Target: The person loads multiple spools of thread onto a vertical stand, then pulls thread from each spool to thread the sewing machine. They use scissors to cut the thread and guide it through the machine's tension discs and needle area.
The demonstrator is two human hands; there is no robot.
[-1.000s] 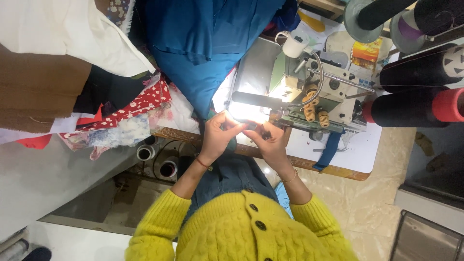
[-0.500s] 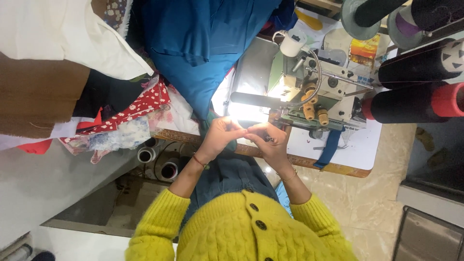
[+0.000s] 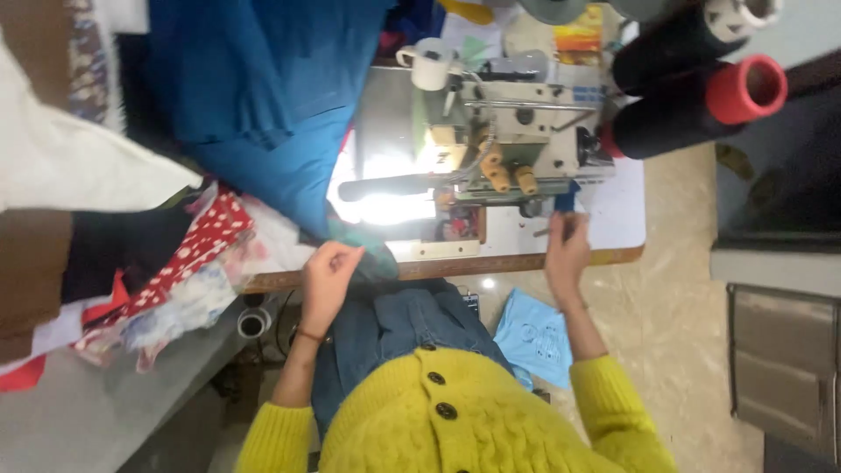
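Behind sewing machine [image 3: 517,140], white cup [image 3: 429,66], contents unseen

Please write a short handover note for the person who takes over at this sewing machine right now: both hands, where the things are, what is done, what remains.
Left hand: fingers closed on a corner of the blue cloth, at the table's front edge.
Right hand: beside the sewing machine, at a hanging blue strip; grip unclear.
Done: lamp lit; cloth piled left of the machine.
Left: the held corner is not at the needle yet, as far as visible.
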